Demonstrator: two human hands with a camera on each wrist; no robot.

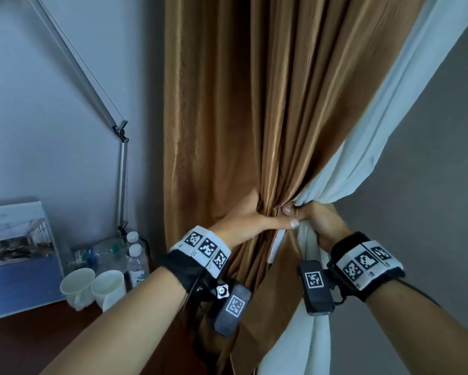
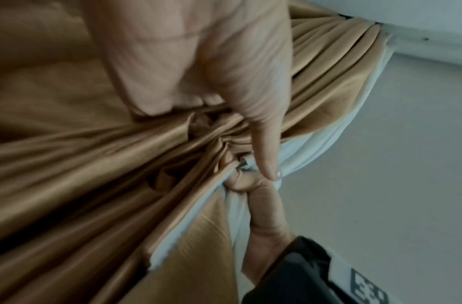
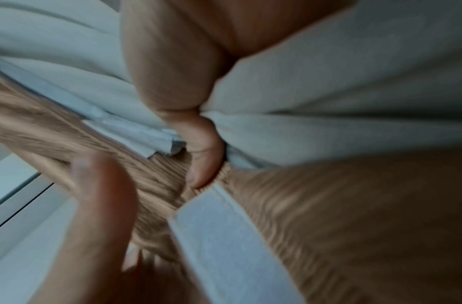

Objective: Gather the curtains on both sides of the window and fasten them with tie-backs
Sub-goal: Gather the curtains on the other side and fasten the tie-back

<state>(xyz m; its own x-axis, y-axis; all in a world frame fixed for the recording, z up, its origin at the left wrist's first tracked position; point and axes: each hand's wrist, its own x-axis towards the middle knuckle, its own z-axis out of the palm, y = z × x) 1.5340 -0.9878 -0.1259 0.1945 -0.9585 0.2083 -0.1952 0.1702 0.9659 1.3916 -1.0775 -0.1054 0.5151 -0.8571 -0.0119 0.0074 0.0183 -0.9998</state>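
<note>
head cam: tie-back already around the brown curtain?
No: the brown curtain is bunched only by the left hand and right hand, with no band or cord visible around it.

curtain (image 1: 227, 104) ahead, left hand (image 1: 250, 219) and right hand (image 1: 318, 221) meeting on it, cups (image 1: 92, 286) lower left

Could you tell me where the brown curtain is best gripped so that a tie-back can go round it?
Probably at the pinched waist of the brown curtain, where its folds converge. The left hand wraps it from the left, and the right hand holds the white lining from the right. Above and below, the cloth fans too wide to encircle.
</note>
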